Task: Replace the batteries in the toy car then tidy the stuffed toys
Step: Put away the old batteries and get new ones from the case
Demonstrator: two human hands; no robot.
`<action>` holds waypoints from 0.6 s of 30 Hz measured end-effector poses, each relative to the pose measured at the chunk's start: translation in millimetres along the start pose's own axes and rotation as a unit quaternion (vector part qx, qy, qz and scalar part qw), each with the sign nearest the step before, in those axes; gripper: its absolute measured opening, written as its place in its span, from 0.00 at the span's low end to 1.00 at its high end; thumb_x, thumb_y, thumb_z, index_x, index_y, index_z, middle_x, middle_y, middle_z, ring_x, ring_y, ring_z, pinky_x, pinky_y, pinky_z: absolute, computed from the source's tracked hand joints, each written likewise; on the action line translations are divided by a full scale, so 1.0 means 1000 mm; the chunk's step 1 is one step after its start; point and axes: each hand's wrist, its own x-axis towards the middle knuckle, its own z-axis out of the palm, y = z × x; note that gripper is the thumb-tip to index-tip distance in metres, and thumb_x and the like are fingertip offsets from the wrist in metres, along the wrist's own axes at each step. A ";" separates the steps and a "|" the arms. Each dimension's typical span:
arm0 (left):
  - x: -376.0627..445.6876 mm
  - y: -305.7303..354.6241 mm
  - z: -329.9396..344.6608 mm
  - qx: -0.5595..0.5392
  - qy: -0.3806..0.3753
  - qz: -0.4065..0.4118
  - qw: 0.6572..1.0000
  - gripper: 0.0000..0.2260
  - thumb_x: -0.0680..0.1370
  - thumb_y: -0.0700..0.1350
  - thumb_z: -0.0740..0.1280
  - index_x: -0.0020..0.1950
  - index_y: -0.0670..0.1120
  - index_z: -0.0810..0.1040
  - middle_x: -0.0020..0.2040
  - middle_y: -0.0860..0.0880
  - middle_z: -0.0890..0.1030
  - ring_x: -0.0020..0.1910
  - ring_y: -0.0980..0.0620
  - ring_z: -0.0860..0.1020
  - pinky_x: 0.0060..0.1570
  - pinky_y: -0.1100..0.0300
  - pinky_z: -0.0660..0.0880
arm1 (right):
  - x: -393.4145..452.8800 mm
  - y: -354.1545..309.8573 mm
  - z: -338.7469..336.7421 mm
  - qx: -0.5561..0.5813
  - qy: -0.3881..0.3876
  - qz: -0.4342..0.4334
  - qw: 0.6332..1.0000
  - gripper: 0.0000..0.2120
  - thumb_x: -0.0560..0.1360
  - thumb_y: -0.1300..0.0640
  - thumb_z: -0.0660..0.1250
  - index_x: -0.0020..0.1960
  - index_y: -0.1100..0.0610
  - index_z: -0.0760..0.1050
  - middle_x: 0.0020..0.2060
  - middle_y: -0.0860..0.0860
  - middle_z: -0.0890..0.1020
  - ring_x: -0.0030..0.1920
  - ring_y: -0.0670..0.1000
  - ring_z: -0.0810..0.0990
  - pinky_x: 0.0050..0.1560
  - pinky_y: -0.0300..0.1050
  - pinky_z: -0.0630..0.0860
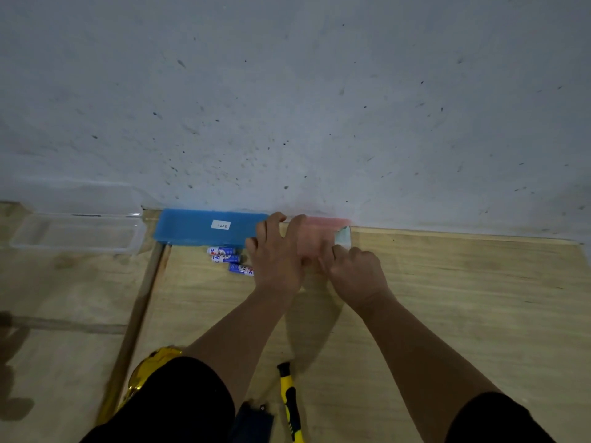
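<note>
So the wall [287,91] takes up most of the view, pale grey-white plaster, and it's peppered with little dark specks and scuffs, thickest low down near where it meets the floor. Below the wall there's a light plywood board [447,298] with visible grain lying flat, its far edge running right along the wall's base. Left of that board a wooden strip [140,311] slants down, then more pale wood flooring [64,298] beyond it. Lighting's dim and soft.

A clear plastic box [76,233] sits at the far left edge of the wooden tabletop [447,298] against the grey wall [287,91], a blue case [204,227] just beside it.
</note>
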 end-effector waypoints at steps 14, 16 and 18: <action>-0.002 -0.001 0.001 0.019 -0.007 0.030 0.999 0.35 0.75 0.39 0.65 0.75 0.60 0.53 0.73 0.51 0.59 0.68 0.48 0.59 0.57 0.54 0.58 | 0.014 0.027 -0.014 -0.042 0.076 -0.073 0.994 0.10 0.67 0.62 0.65 0.46 0.59 0.81 0.26 0.50 0.75 0.19 0.50 0.70 0.20 0.37 0.64; -0.004 -0.003 0.000 0.021 0.005 0.050 0.999 0.36 0.75 0.42 0.64 0.76 0.61 0.49 0.73 0.51 0.59 0.67 0.47 0.59 0.57 0.52 0.59 | 0.021 0.032 -0.019 -0.035 0.086 -0.041 0.995 0.12 0.69 0.64 0.60 0.47 0.57 0.80 0.26 0.50 0.74 0.20 0.50 0.70 0.20 0.36 0.62; -0.003 -0.007 0.001 0.028 0.036 0.065 0.997 0.42 0.72 0.45 0.70 0.75 0.62 0.46 0.71 0.49 0.63 0.64 0.47 0.60 0.53 0.51 0.62 | 0.032 0.039 -0.023 -0.042 0.080 -0.011 0.996 0.08 0.67 0.62 0.67 0.45 0.54 0.79 0.25 0.48 0.73 0.20 0.49 0.69 0.21 0.36 0.58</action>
